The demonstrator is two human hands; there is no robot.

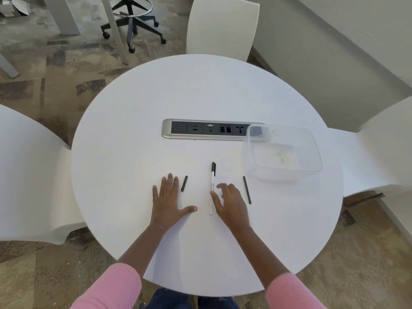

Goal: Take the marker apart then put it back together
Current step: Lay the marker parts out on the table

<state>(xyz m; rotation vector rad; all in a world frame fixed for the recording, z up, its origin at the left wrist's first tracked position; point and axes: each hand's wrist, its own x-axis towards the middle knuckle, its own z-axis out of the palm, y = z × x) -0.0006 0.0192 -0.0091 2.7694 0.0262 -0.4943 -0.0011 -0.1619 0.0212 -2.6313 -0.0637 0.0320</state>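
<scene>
- We see a round white table (200, 90) with the marker lying on it in three pieces, all in the half toward the near edge.
- The marker barrel (211, 181), white with a black cap on its far end, lies at the middle and points from the near edge toward the far edge.
- A short black piece (184, 183) lies to the left of the barrel, apart from it and just beside the fingertips of the left hand.
- A thin black rod (247, 189) lies to the right of the barrel, well apart from it.
- The left hand (167, 197) rests flat on the table, its fingers straight and spread wide, and it holds nothing.
- The right hand (229, 204) sits between the barrel and the rod with its fingers loosely bent and nothing in its grip. Its thumb lies along the barrel, and we cannot tell whether it touches.
- A clear plastic container (278, 175) stands toward the right edge, and its far corner overlaps a grey socket panel (200, 129) set in the table's centre.
- White chairs (223, 25) stand round the table.
</scene>
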